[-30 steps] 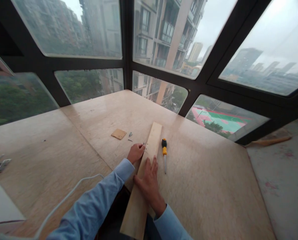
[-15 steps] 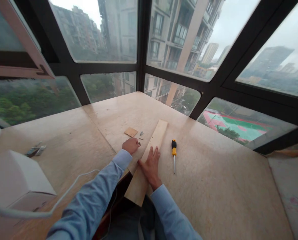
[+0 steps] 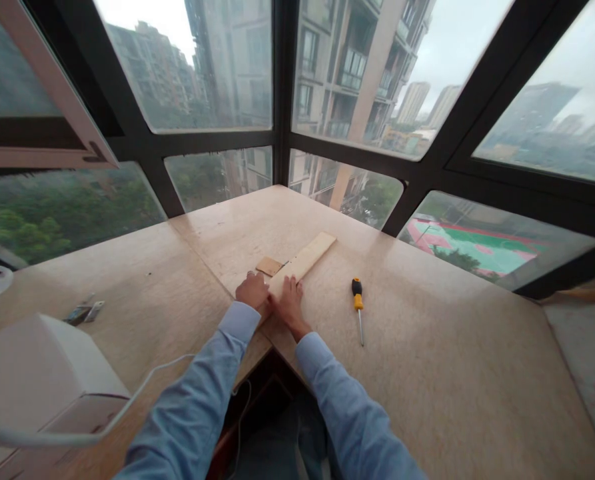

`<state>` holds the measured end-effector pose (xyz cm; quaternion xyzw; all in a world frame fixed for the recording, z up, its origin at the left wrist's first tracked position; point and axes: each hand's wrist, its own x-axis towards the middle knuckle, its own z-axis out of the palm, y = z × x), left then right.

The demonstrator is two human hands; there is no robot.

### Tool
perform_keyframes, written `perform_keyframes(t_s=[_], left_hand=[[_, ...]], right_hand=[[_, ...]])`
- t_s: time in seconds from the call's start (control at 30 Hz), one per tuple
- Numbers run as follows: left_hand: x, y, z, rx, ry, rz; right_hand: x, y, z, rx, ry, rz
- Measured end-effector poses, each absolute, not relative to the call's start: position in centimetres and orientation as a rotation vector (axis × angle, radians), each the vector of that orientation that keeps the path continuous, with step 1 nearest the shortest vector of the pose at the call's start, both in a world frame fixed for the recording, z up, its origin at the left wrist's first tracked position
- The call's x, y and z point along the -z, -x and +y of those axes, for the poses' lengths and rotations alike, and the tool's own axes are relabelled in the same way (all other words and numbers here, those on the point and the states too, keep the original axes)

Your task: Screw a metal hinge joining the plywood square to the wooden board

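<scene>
A light wooden plank (image 3: 304,259) lies flat on the tabletop (image 3: 427,347), angled away to the right. My right hand (image 3: 288,303) rests palm down on its near end, fingers stretched flat. My left hand (image 3: 252,291) sits just left of the plank with its fingers curled in; what they hold, if anything, is hidden. A small square wood piece (image 3: 270,267) lies just beyond my left hand, against the plank. A screwdriver with a yellow and black handle (image 3: 358,307) lies to the right of the plank, apart from both hands.
Small metal hardware pieces (image 3: 84,311) lie at the left of the tabletop. A white box (image 3: 37,370) with a white cable (image 3: 142,380) fills the near left. Dark window frames (image 3: 280,93) surround the far edges. There is a dark gap below the table's near edge.
The plank has slid forward fully onto the table and swung to point further right. Both hands have come together at its near end. The loose screws are hidden now.
</scene>
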<state>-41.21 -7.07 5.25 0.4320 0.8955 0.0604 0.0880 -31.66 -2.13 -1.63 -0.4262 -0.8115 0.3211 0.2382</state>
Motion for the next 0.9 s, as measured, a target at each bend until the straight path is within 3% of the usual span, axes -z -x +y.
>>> perform_keyframes(t_s=[0.2,0.4,0.5,0.7,0.9], left_hand=[[-5.3,38.7,-9.1,-0.245,-1.591,2.637],[-3.2,32.3,-9.8,-0.599,-1.895,2.32],[-2.2,27.6,-8.6,-0.708,-1.895,2.134],[-1.8,19.9,-4.5,-0.535,-1.763,2.196],[-2.6,18.0,-1.0,-0.274,-1.685,2.281]], right_hand=[[1.9,25.0,2.6,-0.955,0.848,-2.109],[1.8,13.5,7.3,-0.535,1.095,-1.951],[2.3,9.2,7.0,-0.572,1.287,-1.909],[3.1,4.8,3.6,-0.786,1.179,-1.93],[3.0,2.5,1.5,-0.909,1.211,-1.698]])
